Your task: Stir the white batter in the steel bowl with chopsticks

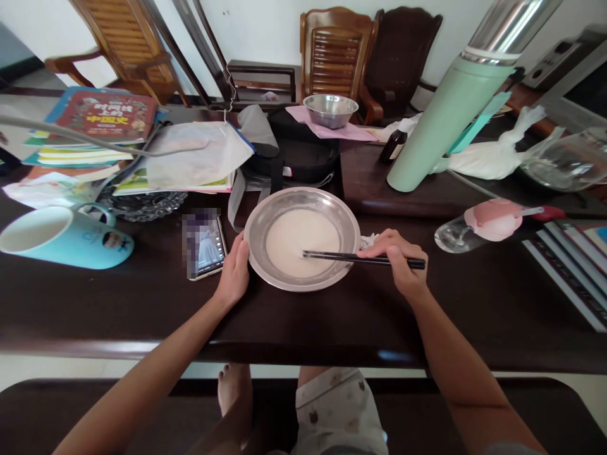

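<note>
Both hands are at work at the wooden table [308, 328]. The right hand [403, 264] is closed around a pair of black chopsticks [348, 257], held together as one rod; thumb and fingers grip near the butt ends, index finger stretched along the shaft, probably to direct the tips. Tips sit in the milky white liquid [294, 235], left of this grip; whether it is a batter or a thin fluid cannot be told.

The stainless-steel basin [257, 237] holding the liquid stands between the hands. The left hand [233, 272] rests against its left rim, partly curled; fingers beneath are hidden, so tightness of hold cannot be told. Judged purpose: a brace against the basin sliding or turning under the chopsticks.

Just left of the left hand lies a smartphone [212, 245], screen up, perhaps placed there for easy viewing. Farther left, a light-blue mug [80, 240] stands clear of the elbow's path. Right of and beyond the right hand, a pink-lidded bottle [493, 221] lies on its side, well apart from the grip.
</note>
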Tool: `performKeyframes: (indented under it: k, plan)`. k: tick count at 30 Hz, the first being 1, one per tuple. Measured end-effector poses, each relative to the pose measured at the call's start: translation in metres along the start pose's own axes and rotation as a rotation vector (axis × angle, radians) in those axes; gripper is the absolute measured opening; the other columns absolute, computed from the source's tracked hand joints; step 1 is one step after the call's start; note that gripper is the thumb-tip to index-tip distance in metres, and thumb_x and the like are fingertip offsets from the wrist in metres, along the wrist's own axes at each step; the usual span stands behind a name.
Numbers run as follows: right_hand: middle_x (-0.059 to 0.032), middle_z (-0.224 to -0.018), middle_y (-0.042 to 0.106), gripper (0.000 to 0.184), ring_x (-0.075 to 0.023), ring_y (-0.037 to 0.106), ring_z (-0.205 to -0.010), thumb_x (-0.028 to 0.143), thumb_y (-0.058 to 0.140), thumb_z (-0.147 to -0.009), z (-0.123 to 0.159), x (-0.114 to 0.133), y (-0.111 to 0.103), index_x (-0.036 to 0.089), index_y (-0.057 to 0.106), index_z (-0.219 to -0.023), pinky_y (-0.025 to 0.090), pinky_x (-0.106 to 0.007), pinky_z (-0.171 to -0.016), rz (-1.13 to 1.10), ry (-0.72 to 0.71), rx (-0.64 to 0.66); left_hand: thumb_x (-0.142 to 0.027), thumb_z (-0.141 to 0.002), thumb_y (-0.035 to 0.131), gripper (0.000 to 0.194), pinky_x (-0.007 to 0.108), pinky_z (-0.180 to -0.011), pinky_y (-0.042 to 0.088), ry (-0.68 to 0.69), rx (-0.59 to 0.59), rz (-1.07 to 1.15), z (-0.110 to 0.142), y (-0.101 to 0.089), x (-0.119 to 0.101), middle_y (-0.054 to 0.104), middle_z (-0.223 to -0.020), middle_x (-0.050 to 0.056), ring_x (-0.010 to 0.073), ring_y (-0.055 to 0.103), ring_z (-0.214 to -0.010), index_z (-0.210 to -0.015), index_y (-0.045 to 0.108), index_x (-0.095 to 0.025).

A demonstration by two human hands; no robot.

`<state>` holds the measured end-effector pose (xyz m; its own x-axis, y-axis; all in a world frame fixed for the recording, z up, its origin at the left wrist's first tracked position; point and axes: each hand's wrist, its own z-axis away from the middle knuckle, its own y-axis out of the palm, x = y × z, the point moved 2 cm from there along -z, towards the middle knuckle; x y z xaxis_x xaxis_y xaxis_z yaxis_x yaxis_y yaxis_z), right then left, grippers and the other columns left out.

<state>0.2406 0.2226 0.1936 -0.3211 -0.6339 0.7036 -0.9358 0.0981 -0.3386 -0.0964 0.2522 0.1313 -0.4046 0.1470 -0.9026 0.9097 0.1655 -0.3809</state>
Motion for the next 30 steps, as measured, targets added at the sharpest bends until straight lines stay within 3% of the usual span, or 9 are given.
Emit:
performKeyframes:
  k: [5, 8, 12, 18, 21, 25, 30]
  plan:
    - [-0.0023, -0.105, 0.087, 0.029, -0.0241, 0.071, -0.089, 0.044, 0.057, -0.105, -0.003, 0.001, 0.01, 0.03, 0.082, -0.104, 0.053, -0.045, -0.084, 0.055, -0.017, 0.222, -0.078, -0.099, 0.036, 0.075, 0.047, -0.12, 0.043, 0.007, -0.012, 0.003, 0.0, 0.0, 0.0, 0.069, -0.138, 0.014, 0.0319, 0.059, -0.135, -0.134, 0.064, -0.018]
    - [-0.0023, -0.108, 0.086, 0.025, -0.0239, 0.071, -0.091, 0.039, 0.059, -0.105, -0.002, -0.001, 0.008, 0.03, 0.082, -0.104, 0.052, -0.045, -0.085, 0.101, -0.014, 0.166, -0.078, -0.099, 0.036, 0.075, 0.047, -0.121, 0.043, 0.009, -0.01, 0.001, 0.0, 0.0, -0.001, 0.069, -0.139, 0.014, 0.0321, 0.059, -0.135, -0.133, 0.065, -0.017]
    - [-0.0022, -0.092, 0.085, 0.035, -0.0223, 0.069, -0.081, 0.032, 0.05, -0.108, 0.0, -0.001, 0.0, 0.03, 0.083, -0.101, 0.05, -0.043, -0.078, 0.009, -0.007, 0.024, -0.08, -0.098, 0.035, 0.079, 0.048, -0.121, 0.043, 0.01, -0.008, -0.006, 0.0, 0.0, -0.001, 0.067, -0.143, 0.015, 0.0328, 0.059, -0.137, -0.133, 0.065, -0.016]
    - [-0.0024, -0.109, 0.086, 0.025, -0.023, 0.07, -0.091, 0.038, 0.059, -0.105, -0.003, 0.001, 0.011, 0.029, 0.082, -0.109, 0.053, -0.043, -0.084, 0.038, -0.033, 0.222, -0.08, -0.098, 0.036, 0.079, 0.047, -0.121, 0.042, 0.005, -0.018, 0.001, 0.0, 0.0, 0.001, 0.067, -0.143, 0.015, 0.0326, 0.059, -0.137, -0.133, 0.065, -0.016]
    - [-0.0027, -0.109, 0.086, 0.023, -0.023, 0.071, -0.091, 0.035, 0.06, -0.105, -0.003, -0.001, 0.007, 0.029, 0.081, -0.107, 0.053, -0.043, -0.085, 0.075, -0.024, 0.147, -0.08, -0.098, 0.037, 0.078, 0.047, -0.121, 0.042, 0.011, -0.018, 0.006, 0.0, 0.0, 0.001, 0.068, -0.143, 0.015, 0.0319, 0.059, -0.136, -0.135, 0.064, -0.016]
    - [-0.0022, -0.096, 0.086, 0.033, -0.022, 0.068, -0.083, 0.031, 0.05, -0.108, -0.001, 0.0, 0.001, 0.03, 0.083, -0.104, 0.051, -0.041, -0.077, 0.02, -0.008, 0.05, -0.08, -0.098, 0.037, 0.077, 0.046, -0.121, 0.042, 0.013, -0.015, 0.012, 0.0, 0.0, 0.002, 0.068, -0.143, 0.014, 0.0313, 0.059, -0.137, -0.134, 0.065, -0.017]
    - [-0.0023, -0.109, 0.086, 0.024, -0.0222, 0.069, -0.092, 0.036, 0.058, -0.106, -0.002, 0.001, 0.01, 0.028, 0.081, -0.109, 0.054, -0.041, -0.085, 0.022, -0.046, 0.239, -0.078, -0.099, 0.038, 0.076, 0.046, -0.122, 0.042, 0.016, -0.019, 0.011, 0.0, 0.0, 0.003, 0.068, -0.143, 0.013, 0.0307, 0.059, -0.137, -0.135, 0.065, -0.017]
